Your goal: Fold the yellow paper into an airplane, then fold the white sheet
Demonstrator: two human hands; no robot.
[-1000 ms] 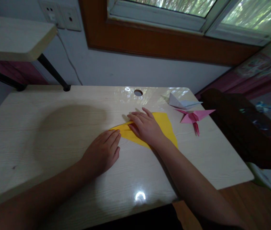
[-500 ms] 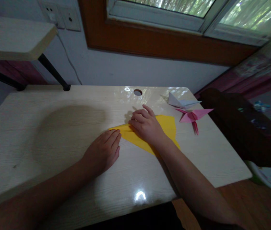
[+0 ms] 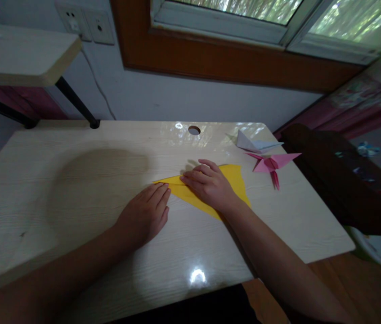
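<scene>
Head view is showing both hands lying flat on the pale wooden counter [image 3: 75,180]. Right hand [image 3: 210,185] is pressing, fingers spread, on a folded yellow paper [image 3: 235,180] near the counter's middle. Left hand [image 3: 145,213] is resting palm down, fingertips touching the paper's left tip. Pink origami [image 3: 273,163] and white origami [image 3: 253,144] are sitting just beside each other, near the counter's far right corner.

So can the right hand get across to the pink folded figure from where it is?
Probably yes. The right hand lies flat on the yellow paper, and the pink folded figure sits just beyond the paper's right corner, with only bare desk between.
</scene>
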